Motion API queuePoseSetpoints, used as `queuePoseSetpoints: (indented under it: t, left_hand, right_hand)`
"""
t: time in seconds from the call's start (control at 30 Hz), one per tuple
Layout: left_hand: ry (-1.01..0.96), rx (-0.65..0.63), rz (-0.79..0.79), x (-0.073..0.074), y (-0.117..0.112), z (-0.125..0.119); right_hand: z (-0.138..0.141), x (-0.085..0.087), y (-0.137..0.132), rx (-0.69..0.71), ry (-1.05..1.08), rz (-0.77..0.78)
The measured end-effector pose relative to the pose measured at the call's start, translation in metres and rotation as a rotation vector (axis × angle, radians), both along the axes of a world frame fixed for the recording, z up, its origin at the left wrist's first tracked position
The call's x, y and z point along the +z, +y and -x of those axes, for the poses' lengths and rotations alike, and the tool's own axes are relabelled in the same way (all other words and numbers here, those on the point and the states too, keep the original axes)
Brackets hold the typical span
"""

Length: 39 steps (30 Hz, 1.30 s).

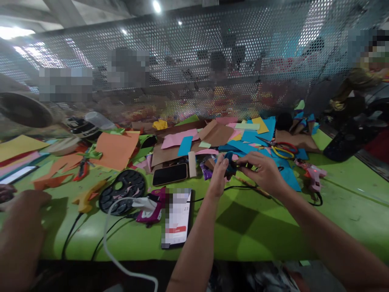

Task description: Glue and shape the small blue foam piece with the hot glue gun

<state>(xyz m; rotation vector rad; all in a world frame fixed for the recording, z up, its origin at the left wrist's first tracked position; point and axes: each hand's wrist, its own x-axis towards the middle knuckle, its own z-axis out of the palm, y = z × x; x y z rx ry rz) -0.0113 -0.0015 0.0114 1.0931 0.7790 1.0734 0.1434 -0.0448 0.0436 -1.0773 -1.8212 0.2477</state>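
Observation:
My left hand (218,175) and my right hand (263,172) meet above the green table (261,231), both pinching a small blue paper piece (230,163) between their fingertips. The piece is folded or crumpled and partly hidden by my fingers. A thin dark stick (253,188) lies on the table just under my right hand. Blue paper sheets (252,140) spread out right behind my hands.
A phone with a lit screen (178,219) and a dark phone (169,174) lie left of my hands. A pink glue gun (313,174), scissors (281,148), orange paper (117,148), a black round holder (123,190) and cables surround them. Another person's arm (21,235) is at left.

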Motion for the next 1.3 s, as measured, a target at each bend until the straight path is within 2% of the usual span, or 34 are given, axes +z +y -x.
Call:
queuePoseSetpoints:
  t: [0.1, 0.23, 0.33, 0.5, 0.6, 0.8, 0.93, 1.1, 1.2, 1.3]
  left_hand:
    - [-0.051, 0.012, -0.058, -0.001, -0.003, -0.002]
    - [-0.067, 0.014, -0.052, -0.001, -0.005, -0.004]
    - [-0.063, 0.011, -0.041, 0.000, -0.005, -0.004]
    - [-0.066, 0.006, -0.076, -0.001, -0.004, -0.003]
    - [-0.079, -0.002, -0.116, -0.002, -0.002, -0.003]
    - [-0.063, 0.075, -0.154, -0.010, -0.001, -0.004]
    - [-0.065, 0.104, -0.148, -0.014, 0.001, -0.003]
    - [-0.081, 0.108, -0.105, -0.004, -0.002, -0.003]
    - [-0.102, 0.075, -0.130, 0.001, -0.004, -0.003]
    - [-0.107, 0.068, -0.142, 0.000, -0.004, -0.003]
  right_hand:
    - [-0.001, -0.002, 0.001, -0.027, 0.019, 0.008]
    - [-0.002, -0.001, 0.000, -0.002, 0.012, 0.001]
    - [-0.001, 0.003, -0.001, 0.021, -0.141, -0.050]
    - [0.003, 0.006, -0.006, -0.064, -0.404, -0.045]
    - [0.006, 0.005, -0.008, -0.095, -0.487, -0.035]
    - [0.014, 0.001, -0.008, -0.114, -0.556, -0.003]
    - [0.013, 0.001, -0.007, -0.105, -0.524, 0.014]
    - [0.004, 0.004, -0.006, 0.016, -0.236, -0.017]
    - [0.000, 0.002, -0.005, -0.013, -0.126, -0.042]
    - [-0.001, -0.003, -0.004, -0.025, -0.129, -0.049]
